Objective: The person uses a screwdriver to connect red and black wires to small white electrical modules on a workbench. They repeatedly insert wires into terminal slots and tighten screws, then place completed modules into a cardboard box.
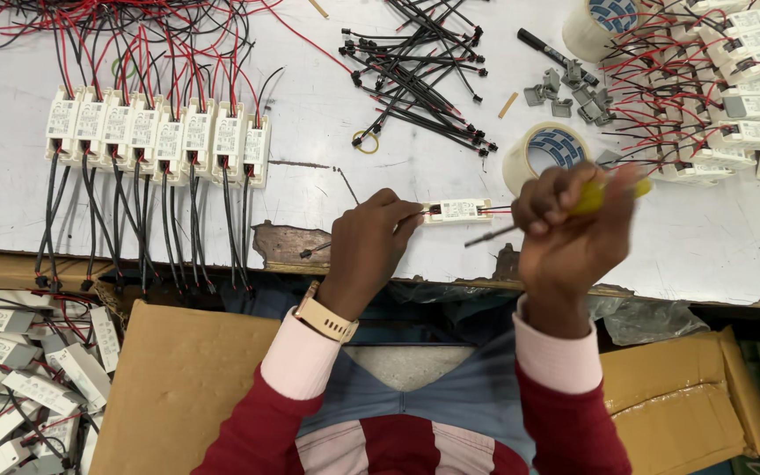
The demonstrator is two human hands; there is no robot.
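Observation:
My left hand rests on the white worktable and pinches the black lead end of a small white driver box with red and black wires. My right hand is closed around a yellow-handled screwdriver; its metal tip points left, just below the box. A watch sits on my left wrist.
A row of several wired white boxes lies at the left. Black cable leads are heaped at top middle. Two tape rolls, grey clips, a black marker and a pile of wired boxes sit right. Cardboard boxes stand below.

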